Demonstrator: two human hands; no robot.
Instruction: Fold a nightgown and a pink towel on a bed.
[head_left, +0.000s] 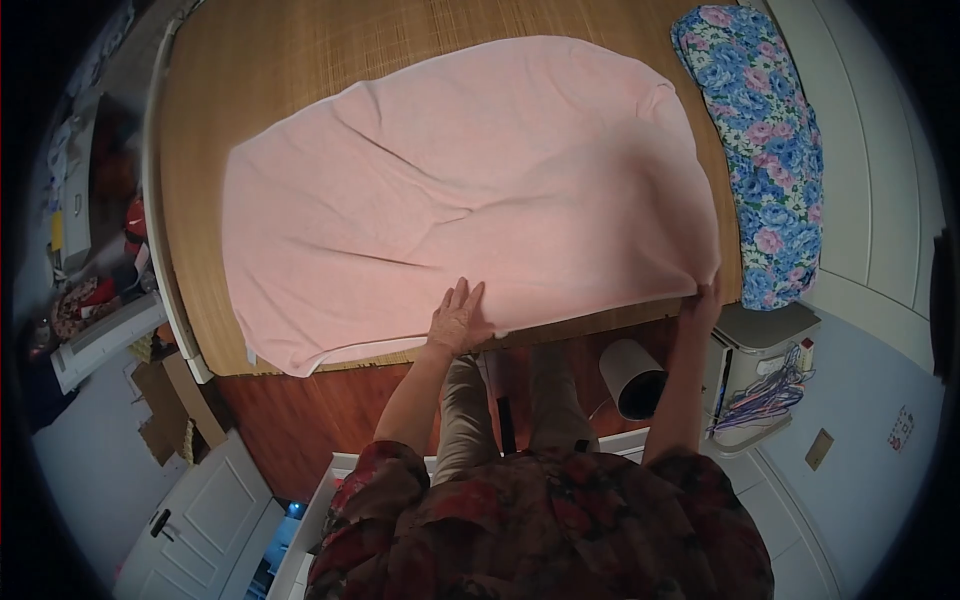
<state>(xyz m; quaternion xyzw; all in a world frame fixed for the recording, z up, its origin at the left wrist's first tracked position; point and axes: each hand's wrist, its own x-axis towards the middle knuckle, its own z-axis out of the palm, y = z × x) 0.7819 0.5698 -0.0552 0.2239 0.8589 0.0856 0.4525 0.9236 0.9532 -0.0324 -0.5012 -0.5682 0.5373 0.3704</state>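
A pink cloth (465, 187), like a towel or light blanket with a pale edging, is spread over a bed with a woven mat (300, 52). Several creases run through its middle and left side. My left hand (456, 319) rests on the cloth near its front edge, palm down with the fingers apart. At the cloth's near right corner my right hand (701, 300) grips the edge. The cloth bulges and is lifted near that hand, which partly hides its own fingers.
A floral pillow (769, 157) lies along the headboard (877, 150). A nightstand (765, 330) with clothes hangers (769, 397) stands at the right. A white waste bin (630, 371) lies or stands on the wooden floor (315, 416) by my legs. A white door (202, 517) is at lower left.
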